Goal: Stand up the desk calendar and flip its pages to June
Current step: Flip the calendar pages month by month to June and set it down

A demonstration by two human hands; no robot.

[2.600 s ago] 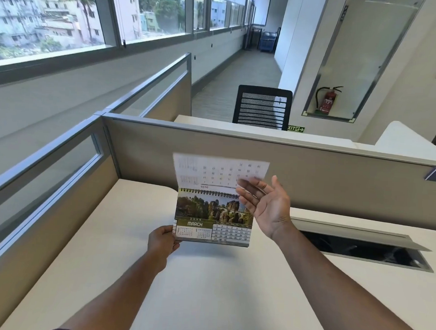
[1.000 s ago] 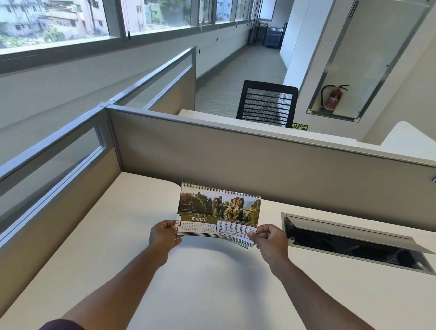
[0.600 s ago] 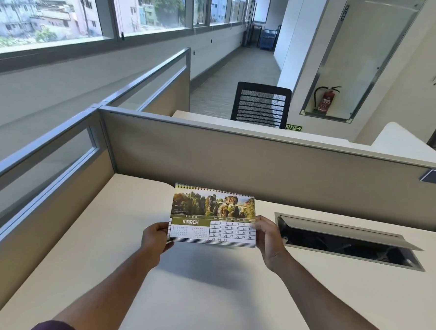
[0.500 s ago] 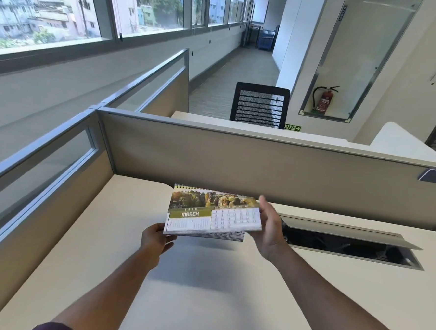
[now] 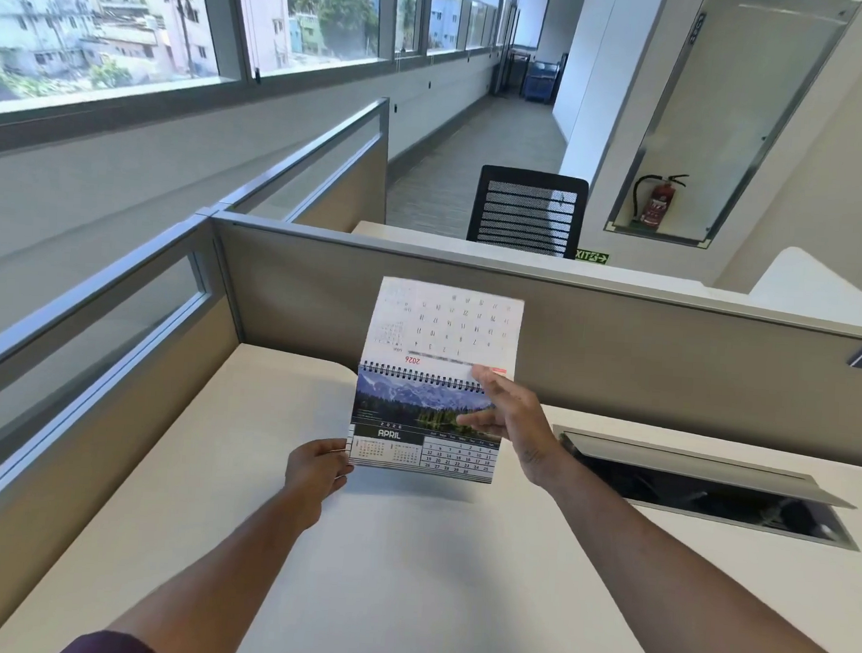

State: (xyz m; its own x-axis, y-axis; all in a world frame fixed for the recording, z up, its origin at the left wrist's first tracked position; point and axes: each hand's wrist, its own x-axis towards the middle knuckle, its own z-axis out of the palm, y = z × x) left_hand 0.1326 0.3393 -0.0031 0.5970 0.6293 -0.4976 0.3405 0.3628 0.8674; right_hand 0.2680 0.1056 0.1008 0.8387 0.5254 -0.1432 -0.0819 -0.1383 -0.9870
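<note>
The spiral-bound desk calendar (image 5: 402, 425) is held in the air above the desk, its front page showing APRIL under a mountain-lake photo. One page (image 5: 444, 324) stands flipped up over the spiral binding, its back side with upside-down numbers facing me. My left hand (image 5: 317, 468) pinches the calendar's lower left corner. My right hand (image 5: 506, 419) is at the right end of the binding, fingers spread, fingertips on the flipped page and on the April page.
The cream desk (image 5: 405, 552) is bounded by grey partition panels behind (image 5: 620, 338) and to the left (image 5: 89, 356). An open cable tray (image 5: 702, 484) is sunk in the desk at the right. A black mesh chair (image 5: 527, 211) stands beyond the partition.
The March page has been lifted by my right hand and turned up over the binding, so April now shows. The calendar was tilted flat half a second ago and is upright again.
</note>
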